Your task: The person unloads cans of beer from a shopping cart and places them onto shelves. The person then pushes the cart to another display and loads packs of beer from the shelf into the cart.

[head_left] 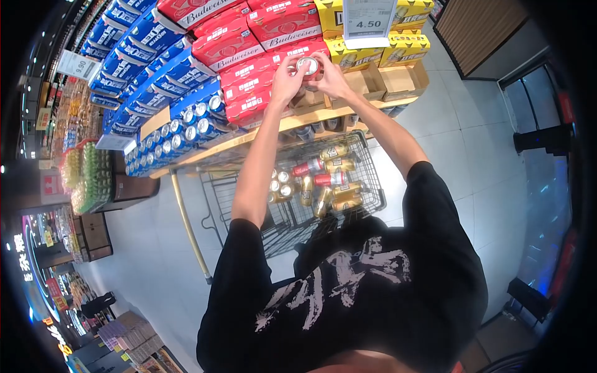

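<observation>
Out at arm's length, a red beer can (312, 73) with a silver top is held between both my hands. My left hand (287, 79) closes on its left side, with a digit reaching over the lid. On the other side, my right hand (332, 79) wraps round the can. Behind it are red Budweiser cartons (285, 23), and open brown cardboard trays (365, 82) lie just to the right. Below my forearms stands a wire shopping cart (380, 186) with several gold cans (339, 165) and red cans (329, 179) inside.
Blue beer cartons (146, 40) and blue cans (177, 138) fill the left of the wooden shelf (273, 132). Yellow cartons (404, 48) stand at the right under a 4.50 price sign (368, 23). The cart's yellow handle (186, 224) points towards the lower left, above the tiled floor (466, 146).
</observation>
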Demonstrator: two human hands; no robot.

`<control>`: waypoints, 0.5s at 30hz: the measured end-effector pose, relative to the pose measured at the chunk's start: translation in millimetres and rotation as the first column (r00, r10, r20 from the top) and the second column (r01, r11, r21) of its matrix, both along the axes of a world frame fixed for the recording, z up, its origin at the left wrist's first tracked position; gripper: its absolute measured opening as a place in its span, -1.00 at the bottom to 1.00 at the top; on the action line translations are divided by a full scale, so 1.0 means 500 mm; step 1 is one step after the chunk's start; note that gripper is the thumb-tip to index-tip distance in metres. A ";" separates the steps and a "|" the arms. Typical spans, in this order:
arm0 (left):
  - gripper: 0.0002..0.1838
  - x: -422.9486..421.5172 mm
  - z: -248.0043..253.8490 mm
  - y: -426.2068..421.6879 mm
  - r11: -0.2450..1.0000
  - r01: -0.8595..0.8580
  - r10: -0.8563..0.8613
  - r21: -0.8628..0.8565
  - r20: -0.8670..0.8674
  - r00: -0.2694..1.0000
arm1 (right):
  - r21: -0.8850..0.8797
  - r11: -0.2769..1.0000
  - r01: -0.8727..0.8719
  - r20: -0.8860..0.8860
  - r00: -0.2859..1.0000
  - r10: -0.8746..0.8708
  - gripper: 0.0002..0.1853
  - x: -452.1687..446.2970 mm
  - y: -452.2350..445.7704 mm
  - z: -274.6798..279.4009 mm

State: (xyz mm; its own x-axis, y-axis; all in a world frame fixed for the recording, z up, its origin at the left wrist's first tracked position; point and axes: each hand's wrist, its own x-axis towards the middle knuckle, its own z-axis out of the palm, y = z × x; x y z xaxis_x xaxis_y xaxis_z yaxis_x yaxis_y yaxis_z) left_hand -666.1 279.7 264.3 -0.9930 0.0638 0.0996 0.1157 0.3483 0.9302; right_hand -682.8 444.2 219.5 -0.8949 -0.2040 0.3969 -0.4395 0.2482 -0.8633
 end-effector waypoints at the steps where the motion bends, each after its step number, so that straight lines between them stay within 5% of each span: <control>1: -0.47 -0.013 0.003 -0.002 0.995 0.017 -0.016 -0.097 0.007 1.000 | 0.017 0.999 -0.039 0.125 0.991 0.036 -0.17 -0.013 -0.001 -0.008; 4: -0.43 -0.058 -0.042 -0.023 0.885 0.040 -0.167 -0.465 -0.236 0.957 | 0.201 0.978 0.049 -0.066 0.997 -0.037 -0.18 -0.036 -0.008 -0.037; 8: -0.30 -0.060 -0.067 -0.039 0.726 0.012 -0.205 -0.687 -0.200 0.958 | 0.179 0.982 0.063 0.004 0.998 -0.065 -0.16 -0.072 -0.025 -0.088; 12: -0.25 -0.068 -0.092 -0.049 0.693 -0.005 -0.046 -0.721 -0.051 0.998 | 0.199 0.978 0.065 0.100 0.991 -0.086 -0.17 -0.097 -0.019 -0.111; 15: -0.29 -0.082 -0.127 -0.067 0.688 -0.052 -0.093 -0.724 -0.159 0.983 | 0.215 0.973 0.081 0.139 0.984 -0.113 -0.19 -0.102 -0.021 -0.123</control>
State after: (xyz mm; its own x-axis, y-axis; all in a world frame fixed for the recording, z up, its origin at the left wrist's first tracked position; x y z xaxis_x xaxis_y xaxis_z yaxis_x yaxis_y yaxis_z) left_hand -707.2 246.0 201.0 -0.9615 0.2084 0.1790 0.2606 0.8983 0.3538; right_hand -733.5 433.6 158.0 -0.9602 -0.1772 0.2157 -0.2748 0.4637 -0.8423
